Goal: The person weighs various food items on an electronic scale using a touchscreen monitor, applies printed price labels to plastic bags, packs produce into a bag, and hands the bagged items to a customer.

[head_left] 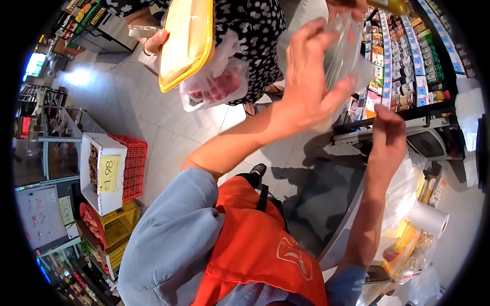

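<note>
My left hand (309, 76) reaches forward with its fingers spread, in front of a clear plastic bag (343, 56). The hand overlaps the bag, and whether it touches it I cannot tell. Something reddish shows through the bag's upper part. Another person's hand (347, 7) is at the top edge beside the bag. My right hand (389, 130) hangs in the air at the right, fingers curled together, with nothing visible in them. Across from me, a person in a flowered black dress holds a yellow tray (188, 43) and a bag of reddish items (217, 84).
Shelves of packaged goods (403, 56) stand at the right. Below my right arm are a white counter, a roll of plastic bags (431, 219) and packaged food. On the left, a white box (104, 176) with a 1.98 sign sits against a red crate (133, 166), above a yellow crate (120, 224).
</note>
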The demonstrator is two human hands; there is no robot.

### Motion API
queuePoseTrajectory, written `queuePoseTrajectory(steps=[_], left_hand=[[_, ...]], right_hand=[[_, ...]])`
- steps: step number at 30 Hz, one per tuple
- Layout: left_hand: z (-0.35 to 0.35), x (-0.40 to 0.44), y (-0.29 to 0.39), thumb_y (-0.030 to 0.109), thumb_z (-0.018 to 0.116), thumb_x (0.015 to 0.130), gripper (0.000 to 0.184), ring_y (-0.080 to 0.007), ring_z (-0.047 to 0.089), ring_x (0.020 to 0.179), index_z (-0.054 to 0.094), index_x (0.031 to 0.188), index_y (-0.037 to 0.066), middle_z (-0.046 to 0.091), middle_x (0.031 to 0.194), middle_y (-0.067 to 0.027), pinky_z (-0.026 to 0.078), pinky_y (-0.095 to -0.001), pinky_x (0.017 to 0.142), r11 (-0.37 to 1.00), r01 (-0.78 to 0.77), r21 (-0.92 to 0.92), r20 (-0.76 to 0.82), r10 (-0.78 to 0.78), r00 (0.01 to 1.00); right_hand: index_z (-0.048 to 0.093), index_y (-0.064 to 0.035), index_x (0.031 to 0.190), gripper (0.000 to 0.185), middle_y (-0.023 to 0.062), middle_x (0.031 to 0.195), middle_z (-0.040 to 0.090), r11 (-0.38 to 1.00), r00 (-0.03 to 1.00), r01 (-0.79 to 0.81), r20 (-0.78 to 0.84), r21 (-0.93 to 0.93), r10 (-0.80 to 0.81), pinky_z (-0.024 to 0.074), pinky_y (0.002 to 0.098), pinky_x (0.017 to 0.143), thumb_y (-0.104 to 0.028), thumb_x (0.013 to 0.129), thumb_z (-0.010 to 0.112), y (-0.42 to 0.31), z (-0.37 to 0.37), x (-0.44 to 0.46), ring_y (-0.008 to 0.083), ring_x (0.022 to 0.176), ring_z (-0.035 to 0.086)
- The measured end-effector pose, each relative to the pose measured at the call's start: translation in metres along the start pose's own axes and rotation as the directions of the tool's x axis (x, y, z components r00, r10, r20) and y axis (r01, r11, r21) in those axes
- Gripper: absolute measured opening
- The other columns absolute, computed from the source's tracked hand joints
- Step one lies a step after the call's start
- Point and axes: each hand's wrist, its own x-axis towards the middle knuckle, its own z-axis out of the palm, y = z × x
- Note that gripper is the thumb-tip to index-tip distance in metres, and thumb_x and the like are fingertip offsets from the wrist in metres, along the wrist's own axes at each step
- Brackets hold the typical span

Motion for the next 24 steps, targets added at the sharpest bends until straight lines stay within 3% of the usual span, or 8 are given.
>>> queuePoseTrajectory(steps=[5, 8, 9, 10, 11, 14, 16, 24], left_hand=[[-0.016, -0.082, 0.050, 0.021, 0.072, 0.082, 0.053, -0.0419, 0.046, 0.119, 0.049, 0.126, 0.003, 0.044, 0.136, -0.0223, 0.038, -0.0484, 0.101, 0.954, 0.170, -0.247, 0.345, -0.077, 0.935], [-0.043, -0.117, 0.075, 0.013, 0.071, 0.086, 0.041, -0.0297, 0.055, 0.105, 0.052, 0.122, 0.003, 0.049, 0.129, -0.0181, 0.047, -0.0355, 0.089, 0.906, 0.389, -0.170, 0.617, -0.209, 0.758], [-0.050, -0.126, 0.084, 0.013, 0.071, 0.087, 0.039, -0.0273, 0.056, 0.103, 0.053, 0.120, 0.004, 0.051, 0.127, -0.0164, 0.048, -0.0345, 0.087, 0.828, 0.548, -0.122, 0.720, -0.306, 0.623], [-0.054, -0.136, 0.091, 0.013, 0.071, 0.087, 0.037, -0.0249, 0.057, 0.101, 0.053, 0.118, 0.004, 0.052, 0.125, -0.0148, 0.048, -0.0334, 0.085, 0.728, 0.684, -0.049, 0.804, -0.378, 0.460], [-0.054, -0.155, 0.094, 0.013, 0.071, 0.088, 0.035, -0.0227, 0.058, 0.100, 0.054, 0.117, 0.005, 0.054, 0.121, -0.0130, 0.049, -0.0331, 0.083, 0.703, 0.707, -0.079, 0.813, -0.364, 0.454], [-0.040, -0.192, 0.104, 0.014, 0.069, 0.090, 0.029, -0.0176, 0.060, 0.095, 0.054, 0.115, 0.006, 0.057, 0.112, -0.0084, 0.050, -0.0318, 0.076, 0.629, 0.767, -0.127, 0.856, -0.321, 0.405], [-0.034, -0.192, 0.124, 0.014, 0.067, 0.092, 0.027, -0.0162, 0.061, 0.093, 0.055, 0.115, 0.006, 0.057, 0.106, -0.0064, 0.050, -0.0306, 0.071, 0.582, 0.810, -0.070, 0.909, -0.297, 0.293], [0.006, -0.188, 0.148, 0.019, 0.064, 0.092, 0.028, -0.0222, 0.066, 0.089, 0.050, 0.113, 0.007, 0.055, 0.110, -0.0100, 0.056, -0.0359, 0.074, 0.704, 0.687, -0.180, 0.981, 0.079, 0.176]], right_hand=[[0.056, -0.0008, 0.108, 0.016, 0.0163, 0.122, 0.059, 0.989, 0.997, 0.066, -0.058, 0.129, -0.059, 0.0416, 0.0367, 0.103, 0.002, 0.093, 0.056, -0.001, -0.001, -0.084, 0.0235, 0.117, 0.055], [0.052, -0.0014, 0.109, 0.019, 0.0199, 0.129, 0.051, 0.956, 0.961, 0.244, -0.173, 0.162, -0.216, 0.0413, 0.0406, 0.104, -0.012, 0.094, 0.057, -0.041, -0.026, -0.124, 0.0309, 0.121, 0.052], [0.054, -0.0034, 0.090, 0.019, 0.0178, 0.116, 0.058, 0.961, 0.901, 0.253, -0.333, -0.115, -0.277, 0.0476, 0.0416, 0.096, -0.021, 0.097, 0.053, -0.067, -0.035, -0.136, 0.0349, 0.111, 0.056], [0.052, -0.0059, 0.088, 0.022, 0.0162, 0.112, 0.060, 0.818, 0.745, 0.541, -0.340, -0.193, -0.573, 0.0473, 0.0399, 0.093, -0.026, 0.097, 0.051, -0.071, -0.056, -0.138, 0.0325, 0.105, 0.057], [0.050, -0.0085, 0.085, 0.026, 0.0146, 0.108, 0.062, 0.586, 0.506, 0.758, -0.308, -0.287, -0.806, 0.0471, 0.0383, 0.091, -0.031, 0.098, 0.050, -0.074, -0.077, -0.139, 0.0301, 0.100, 0.058], [0.056, -0.0156, 0.129, 0.044, 0.0156, 0.132, 0.057, 0.272, 0.249, 0.960, -0.624, 0.061, -0.741, 0.0265, 0.0458, 0.115, -0.047, 0.098, 0.052, -0.129, -0.093, -0.179, 0.0318, 0.137, 0.044], [0.057, -0.0155, 0.129, 0.045, 0.0160, 0.130, 0.058, 0.129, 0.181, 0.984, -0.702, 0.127, -0.689, 0.0286, 0.0451, 0.113, -0.048, 0.098, 0.051, -0.146, -0.092, -0.185, 0.0308, 0.134, 0.046], [0.059, -0.0153, 0.127, 0.050, 0.0172, 0.121, 0.062, -0.100, -0.052, 0.995, -0.732, 0.022, -0.679, 0.0366, 0.0426, 0.106, -0.053, 0.097, 0.049, -0.185, -0.091, -0.189, 0.0269, 0.125, 0.053]])
